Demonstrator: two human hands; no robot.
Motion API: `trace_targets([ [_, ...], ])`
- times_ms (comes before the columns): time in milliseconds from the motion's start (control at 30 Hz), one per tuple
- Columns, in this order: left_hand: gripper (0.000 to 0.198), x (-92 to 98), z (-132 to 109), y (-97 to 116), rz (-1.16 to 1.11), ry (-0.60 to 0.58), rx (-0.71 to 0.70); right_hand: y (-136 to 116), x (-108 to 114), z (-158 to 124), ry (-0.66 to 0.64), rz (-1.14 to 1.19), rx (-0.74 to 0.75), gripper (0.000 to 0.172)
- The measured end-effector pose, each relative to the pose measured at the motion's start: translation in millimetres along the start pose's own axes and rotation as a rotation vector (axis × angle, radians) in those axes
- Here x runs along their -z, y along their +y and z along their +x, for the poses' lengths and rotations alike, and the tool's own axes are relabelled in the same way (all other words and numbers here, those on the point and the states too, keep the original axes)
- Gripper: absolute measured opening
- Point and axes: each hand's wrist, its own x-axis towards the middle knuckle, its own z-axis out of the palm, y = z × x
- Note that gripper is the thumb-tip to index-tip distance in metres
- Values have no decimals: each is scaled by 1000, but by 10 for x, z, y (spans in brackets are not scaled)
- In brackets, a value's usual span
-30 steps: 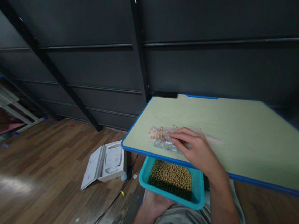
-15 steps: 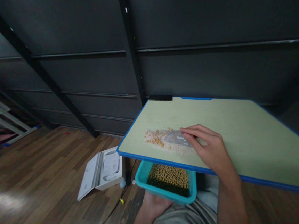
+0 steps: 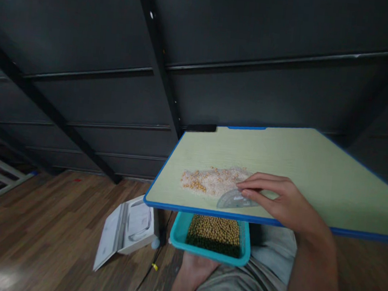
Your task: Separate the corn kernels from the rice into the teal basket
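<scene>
My right hand (image 3: pixel 282 201) rests on a pale green table (image 3: pixel 314 169) with a blue edge, its fingers pinched on a clear plastic protractor (image 3: pixel 235 200) that lies near the front edge. Just left of the protractor is a mixed heap of rice and yellow beans (image 3: pixel 211 182) on the tabletop. Below the table edge my left hand (image 3: pixel 195 270) holds up a teal tray (image 3: pixel 177 234) from underneath; the tray is filled with yellow beans (image 3: pixel 215 229) and dark green ones at its near side.
An open white box (image 3: pixel 127 228) lies on the wooden floor (image 3: pixel 38 222) to the left of the table. Dark metal panels and beams (image 3: pixel 160 61) stand behind. My grey-clad lap (image 3: pixel 246 286) is under the tray.
My right hand drew the protractor back from the heap toward the front table edge. The view shifted right, and the heap now lies uncovered to the left of the protractor.
</scene>
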Motion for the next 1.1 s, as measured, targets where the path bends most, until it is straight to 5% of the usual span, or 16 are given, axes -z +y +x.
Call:
trace_targets([
  [500, 38, 105, 13, -2, -40, -31, 15, 93, -277, 151, 27, -55, 10, 23],
  [1100, 43, -36, 0, 13, 37, -99, 23, 129, -350, 192, 80, -76, 26, 25],
])
